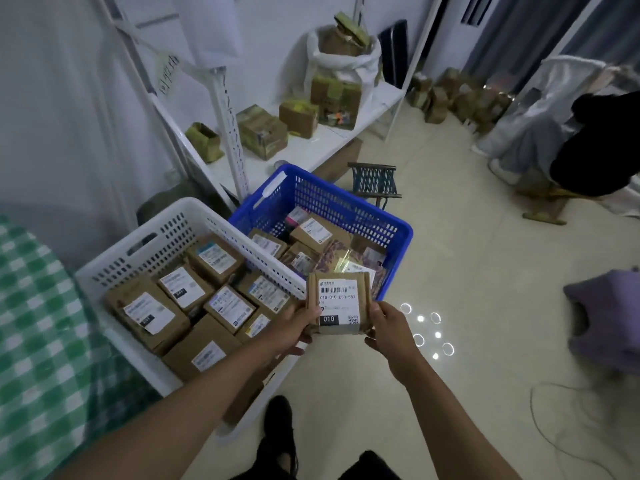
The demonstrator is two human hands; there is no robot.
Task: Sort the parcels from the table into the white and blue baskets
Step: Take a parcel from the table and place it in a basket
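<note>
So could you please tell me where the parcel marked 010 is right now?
The parcel is low in the head view's centre, held between the left hand and right hand, at the blue basket's near edge.

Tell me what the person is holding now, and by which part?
A small cardboard parcel, held by both hands: left hand grips its lower left edge, right hand its lower right edge.

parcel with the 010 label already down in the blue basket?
No, both hands, left hand and right hand, hold the parcel above the blue basket's near rim.
</note>
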